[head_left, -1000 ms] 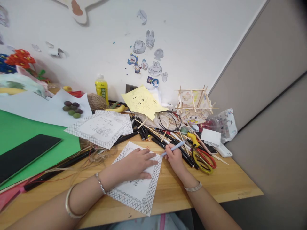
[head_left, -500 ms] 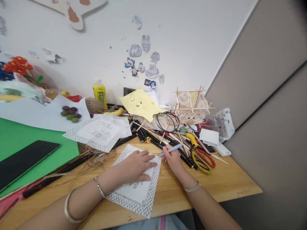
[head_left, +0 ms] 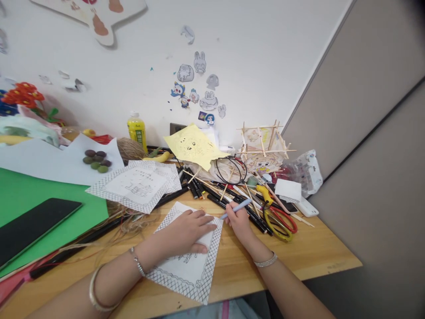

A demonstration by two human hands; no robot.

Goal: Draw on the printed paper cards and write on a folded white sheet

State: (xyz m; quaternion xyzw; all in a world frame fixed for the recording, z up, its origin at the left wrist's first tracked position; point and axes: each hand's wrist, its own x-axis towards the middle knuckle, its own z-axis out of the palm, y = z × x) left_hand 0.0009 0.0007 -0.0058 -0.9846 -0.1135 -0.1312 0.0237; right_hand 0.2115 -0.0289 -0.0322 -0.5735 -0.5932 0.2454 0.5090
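A sheet of white paper (head_left: 194,281) with a crosshatched border and a black line drawing lies at an angle near the table's front edge. My left hand (head_left: 189,232) rests flat across it, fingers spread, covering much of the drawing. Between the fingers of my right hand (head_left: 238,220) is a light blue pen (head_left: 241,206). Its tip meets the paper's upper right corner, or comes very close to it. A second bordered drawing (head_left: 139,184) lies further back on the left.
Black markers (head_left: 219,201), sticks and scissors (head_left: 282,221) crowd the back right. A stick frame (head_left: 264,148) stands behind them. On the left are a green sheet (head_left: 89,206), a dark tablet (head_left: 40,228) and twine. A yellow bottle (head_left: 137,130) stands by the wall.
The whole view has shifted slightly, with the surroundings a little lower and to the left. Both hands keep nearly the same place and grip.
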